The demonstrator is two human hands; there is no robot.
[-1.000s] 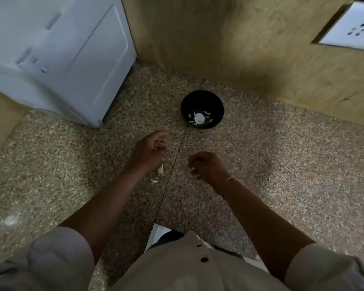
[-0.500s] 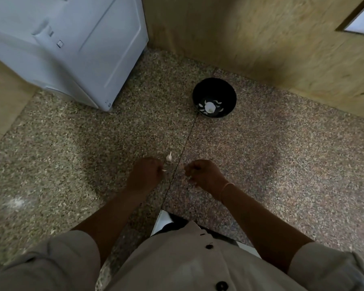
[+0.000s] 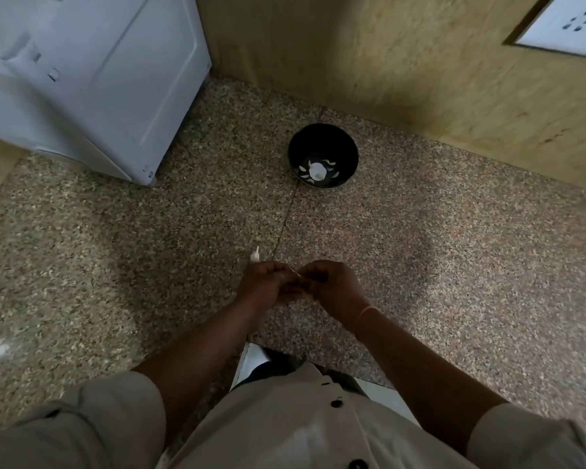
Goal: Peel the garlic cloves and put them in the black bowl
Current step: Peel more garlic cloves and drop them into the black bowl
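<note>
Left hand [image 3: 263, 282] and right hand [image 3: 332, 286] have come together at lower centre of the frame, where half a second ago we saw them apart. Both sets of fingers now curl in and pinch a garlic clove [image 3: 295, 273], of which only a pale sliver shows. We judge peeling has begun. A spare clove [image 3: 254, 264] lies on the desk [image 3: 115, 265] just above the left hand. The black bowl [image 3: 322, 138], upper centre and well apart, holds peeled cloves [image 3: 317, 170].

A loose clove [image 3: 254, 264] lies on the surface [image 3: 454, 248], before the bowl [image 3: 322, 138].
</note>
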